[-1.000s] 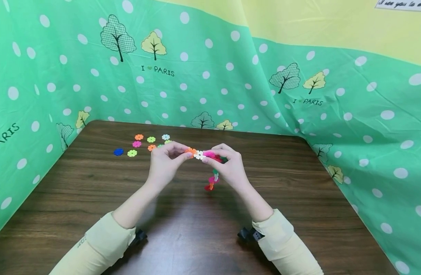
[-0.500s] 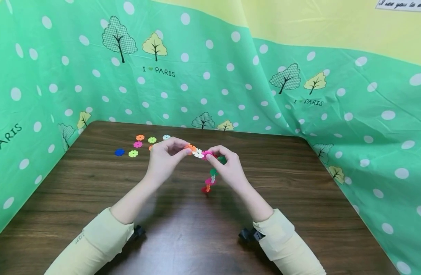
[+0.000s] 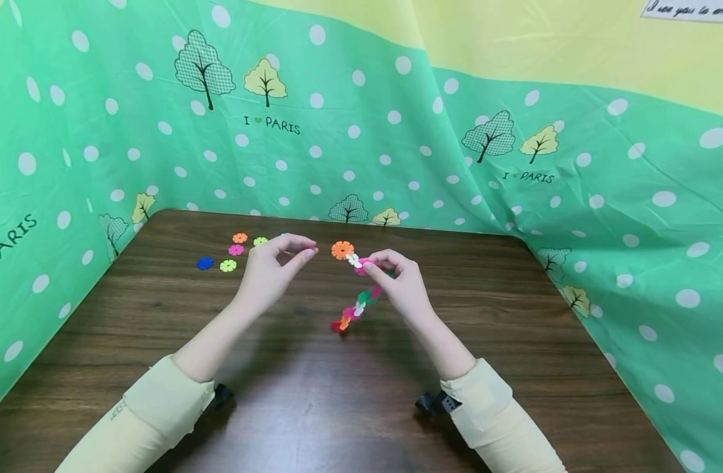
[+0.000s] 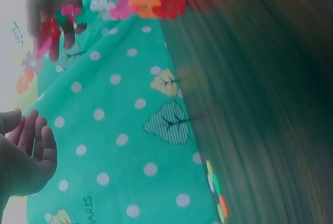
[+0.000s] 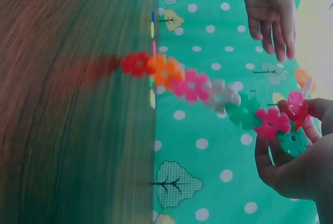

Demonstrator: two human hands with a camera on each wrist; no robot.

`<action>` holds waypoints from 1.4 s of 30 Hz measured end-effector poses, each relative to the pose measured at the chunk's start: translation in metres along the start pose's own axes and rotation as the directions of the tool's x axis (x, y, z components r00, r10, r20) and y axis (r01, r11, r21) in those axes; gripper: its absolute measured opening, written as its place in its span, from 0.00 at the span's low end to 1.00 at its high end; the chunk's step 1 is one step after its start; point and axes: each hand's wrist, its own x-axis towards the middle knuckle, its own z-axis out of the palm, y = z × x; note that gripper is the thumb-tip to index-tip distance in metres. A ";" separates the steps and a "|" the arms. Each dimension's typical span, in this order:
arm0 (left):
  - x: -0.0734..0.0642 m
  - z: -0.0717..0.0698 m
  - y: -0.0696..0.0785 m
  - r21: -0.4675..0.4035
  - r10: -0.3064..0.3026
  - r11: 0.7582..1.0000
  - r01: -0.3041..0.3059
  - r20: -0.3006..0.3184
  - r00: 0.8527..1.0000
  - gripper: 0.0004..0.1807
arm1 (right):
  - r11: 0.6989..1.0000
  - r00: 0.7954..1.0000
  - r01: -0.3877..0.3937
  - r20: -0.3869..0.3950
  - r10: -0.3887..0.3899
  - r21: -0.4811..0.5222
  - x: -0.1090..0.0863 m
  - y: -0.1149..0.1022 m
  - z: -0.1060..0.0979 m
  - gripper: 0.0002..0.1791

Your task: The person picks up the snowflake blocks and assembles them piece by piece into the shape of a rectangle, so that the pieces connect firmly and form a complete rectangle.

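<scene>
"What's over on the left?"

"Loose discs, flat on the tabletop (image 3: pixel 314 407). Beyond and left of the fingers of the left hand (image 3: pixel 268 270) lie a blue disc (image 3: pixel 205 263), a lime disc (image 3: pixel 228 265), a pink disc (image 3: pixel 236 250) and an orange disc (image 3: pixel 240 238). More sit partly behind that hand."

"Anything in it?"

"Nothing I can see. Thumb and forefinger come close together, narrow at the tips, and the others curl loosely."

"And the chain (image 3: pixel 366 299)?"

"Right of those fingers, apart from them. Its low end hangs down and left of the right hand's fingers, finishing in a red link (image 3: pixel 336 326). I can't tell whether that touches the wood."

"The upper end?"

"An orange link (image 3: pixel 342 250), in the air between the two hands. Next to it, a white link (image 3: pixel 353 261), just left of the right fingers."

"So the right hand (image 3: pixel 405 286) has it?"

"Yes, thumb and fingers pinch the chain at a pink link (image 3: pixel 362 267). Below them I see more pink, green and white."
</scene>
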 end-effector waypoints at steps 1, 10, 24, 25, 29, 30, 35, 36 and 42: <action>0.000 -0.003 -0.001 0.021 -0.004 1.000 0.004 0.001 1.000 0.10 | 1.000 1.000 -0.002 0.000 0.002 -0.002 0.001 0.004 -0.001 0.09; 0.001 -0.035 -0.019 0.145 -0.023 0.989 0.021 0.012 1.000 0.10 | 0.999 1.000 -0.021 0.015 0.020 0.027 0.003 0.024 -0.009 0.09; 0.013 -0.080 -0.078 0.342 -0.114 0.937 0.077 0.088 0.990 0.14 | 0.988 0.994 -0.094 0.070 0.086 0.126 0.003 0.044 -0.018 0.20; 0.014 -0.083 -0.082 0.351 -0.124 0.933 0.081 0.102 0.987 0.15 | 0.987 0.993 -0.102 0.074 0.093 0.125 0.003 0.045 -0.018 0.20; 0.018 -0.095 -0.101 0.365 -0.153 0.927 0.088 0.154 0.976 0.19 | 0.988 0.989 -0.139 0.067 0.134 0.074 0.004 0.051 -0.019 0.20; 0.019 -0.098 -0.105 0.367 -0.164 0.925 0.094 0.166 0.972 0.20 | 0.987 0.988 -0.147 0.063 0.143 0.059 0.004 0.053 -0.019 0.19; 0.021 -0.108 -0.121 0.407 -0.233 0.905 0.122 0.236 0.944 0.22 | 0.985 0.983 -0.174 0.056 0.174 -0.008 0.006 0.061 -0.021 0.18; 0.021 -0.109 -0.124 0.416 -0.244 0.901 0.125 0.247 0.938 0.22 | 0.984 0.983 -0.176 0.060 0.176 -0.010 0.006 0.063 -0.021 0.18; 0.023 -0.113 -0.142 0.451 -0.288 0.882 0.139 0.281 0.916 0.23 | 0.983 0.981 -0.181 0.063 0.182 -0.028 0.005 0.069 -0.020 0.18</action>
